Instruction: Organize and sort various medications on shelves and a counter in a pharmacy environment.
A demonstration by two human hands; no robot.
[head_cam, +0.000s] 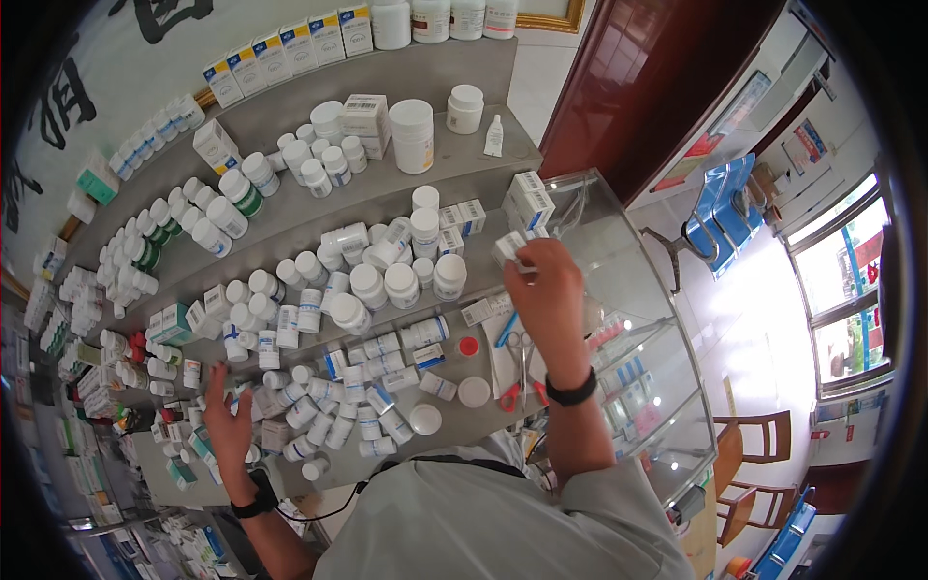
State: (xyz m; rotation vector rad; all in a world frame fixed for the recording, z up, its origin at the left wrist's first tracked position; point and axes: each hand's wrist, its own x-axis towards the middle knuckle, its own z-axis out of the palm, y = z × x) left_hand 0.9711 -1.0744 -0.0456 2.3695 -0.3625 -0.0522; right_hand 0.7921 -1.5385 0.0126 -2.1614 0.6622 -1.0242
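My right hand (544, 279) reaches over the right end of the stepped grey shelf, its fingers on a small white medicine box (510, 247). Just behind it stand more white boxes (528, 199) with barcodes. Below that hand lie red-handled scissors (523, 377) and a blue pen (507, 330) on paper. My left hand (229, 417) is spread at the left, over the lowest level, near an orange-labelled white bottle (191, 373); nothing is seen in its grasp. Between the hands, white plastic pill bottles (326, 413) lie jumbled, and others (402, 285) stand on the step behind.
Upper steps carry more bottles, a large white jar (411, 136), a small tube (494, 136) and a row of boxes (283, 54). A glass display case (645, 341) curves along the right. Beyond it are blue metal seats (725, 217) and wooden chairs (754, 500).
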